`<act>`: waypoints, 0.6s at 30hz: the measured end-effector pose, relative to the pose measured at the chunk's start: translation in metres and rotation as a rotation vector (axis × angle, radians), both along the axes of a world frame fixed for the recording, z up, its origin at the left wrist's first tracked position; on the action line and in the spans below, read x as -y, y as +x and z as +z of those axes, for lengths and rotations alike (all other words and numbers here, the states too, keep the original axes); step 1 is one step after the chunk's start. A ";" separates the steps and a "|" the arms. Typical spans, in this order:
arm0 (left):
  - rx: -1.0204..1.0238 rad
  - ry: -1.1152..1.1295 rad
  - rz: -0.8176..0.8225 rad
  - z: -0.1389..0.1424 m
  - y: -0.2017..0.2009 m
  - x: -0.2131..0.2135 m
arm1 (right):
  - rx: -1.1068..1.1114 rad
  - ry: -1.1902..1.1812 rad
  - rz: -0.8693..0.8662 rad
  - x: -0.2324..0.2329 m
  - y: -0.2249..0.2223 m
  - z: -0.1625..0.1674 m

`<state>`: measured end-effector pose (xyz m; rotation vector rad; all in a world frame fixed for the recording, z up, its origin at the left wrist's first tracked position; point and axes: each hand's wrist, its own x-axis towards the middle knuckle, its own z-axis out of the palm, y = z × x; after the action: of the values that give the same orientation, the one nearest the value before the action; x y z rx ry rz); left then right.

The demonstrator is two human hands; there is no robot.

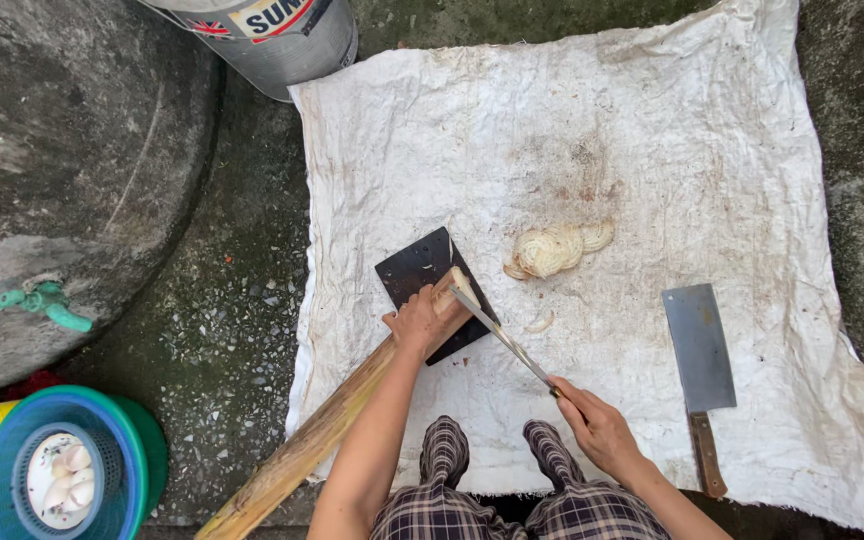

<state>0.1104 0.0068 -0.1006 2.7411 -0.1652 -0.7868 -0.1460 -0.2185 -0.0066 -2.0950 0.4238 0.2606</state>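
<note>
Slicing a stalk on the dark board [422, 268]

L hand [417, 320] is gripping the stalk [332, 425] w/ fingers curled, its tip lying on the board; R hand [597, 428] is closing round a thin knife [500, 336], cutting just beside. Slices [552, 248] are lying right of the board.

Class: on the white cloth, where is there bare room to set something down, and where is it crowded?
Bare: the cloth above the dark board and the pale slices. Crowded: around the board, where the left hand holds the stalk, the right hand the knife.
</note>
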 end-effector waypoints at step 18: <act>0.102 0.011 -0.044 -0.002 -0.006 0.001 | 0.111 -0.134 0.014 -0.021 0.072 -0.031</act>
<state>0.1041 0.0061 -0.1029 2.7981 -0.2442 -0.6607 -0.0740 -0.1970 -0.0379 -2.2317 0.3691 0.1256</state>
